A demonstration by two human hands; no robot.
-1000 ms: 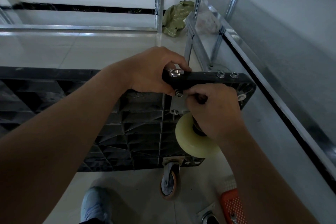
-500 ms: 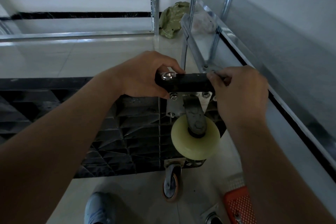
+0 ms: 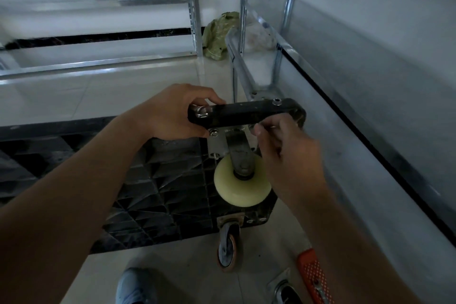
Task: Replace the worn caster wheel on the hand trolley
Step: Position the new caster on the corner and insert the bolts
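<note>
1. Since half a second ago, only the right hand [image 3: 283, 153] has shifted: it has slid off the top edge of the black ribbed plastic trolley deck [image 3: 153, 180] down to the corner of the steel caster mounting plate [image 3: 217, 145], while the left hand [image 3: 172, 113] has kept its hold.
2. Leftmost, the deck stands on edge on the tiled floor [image 3: 148, 81], underside facing the camera.
3. The left hand is curled over the deck's top rim, thumb below, beside a silver bolt head [image 3: 201, 111].
4. Right of it, the cream-coloured round caster wheel [image 3: 240, 181] hangs in its grey metal fork, its plate against the deck; a grey caster with an orange-brown tread [image 3: 228, 247] sits at the lower corner.
5. The right hand's thumb and forefinger are pinched together at the plate's far bolt; what they hold is too small to tell.
6. Risk, as I judge it: a small nut or bolt could slip from that pinch and roll under the metal shelving [image 3: 246, 69]; a loosened left grip could let the deck tip over.
7. An orange perforated plastic basket [image 3: 313, 276] lies at bottom right. No brand, label or writing is readable.
</note>
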